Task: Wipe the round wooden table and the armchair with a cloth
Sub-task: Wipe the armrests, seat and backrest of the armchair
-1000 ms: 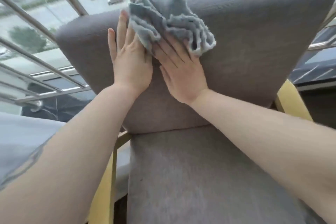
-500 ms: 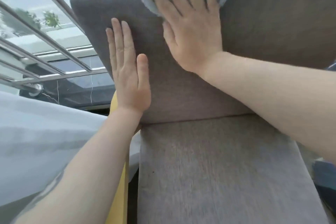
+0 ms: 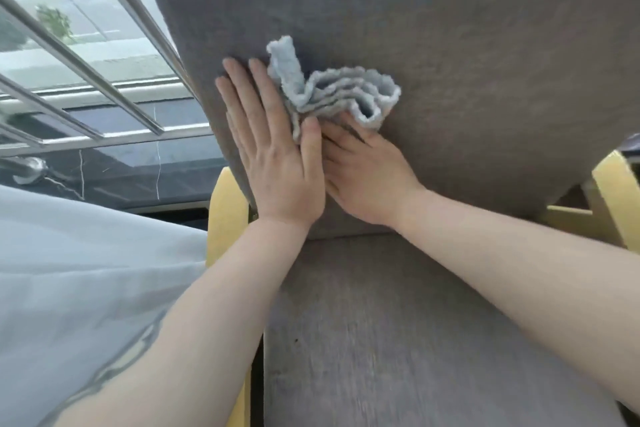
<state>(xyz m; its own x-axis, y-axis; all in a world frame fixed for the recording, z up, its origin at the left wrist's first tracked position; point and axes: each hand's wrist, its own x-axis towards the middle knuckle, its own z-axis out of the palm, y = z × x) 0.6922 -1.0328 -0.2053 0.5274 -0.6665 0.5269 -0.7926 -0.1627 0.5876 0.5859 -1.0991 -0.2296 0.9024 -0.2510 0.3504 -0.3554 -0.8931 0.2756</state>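
Observation:
The armchair's grey fabric backrest [image 3: 467, 55] fills the upper view, with its grey seat cushion [image 3: 433, 340] below. A crumpled light grey cloth [image 3: 339, 94] lies against the lower left of the backrest. My right hand [image 3: 370, 173] presses the cloth onto the fabric, its fingers partly hidden under the folds. My left hand [image 3: 273, 149] lies flat on the backrest just left of the cloth, fingers straight, thumb over my right fingers. The round wooden table is not in view.
Yellow wooden frame parts of the chair show at the left [image 3: 225, 211] and right [image 3: 613, 198]. A metal railing [image 3: 104, 80] in front of a window stands at the left, with a street far below. A pale sheer curtain [image 3: 79, 288] hangs at the lower left.
My right hand has dragged the cloth down from the top of the backrest to its lower left part. My left hand stays flat on the backrest and now touches the right hand.

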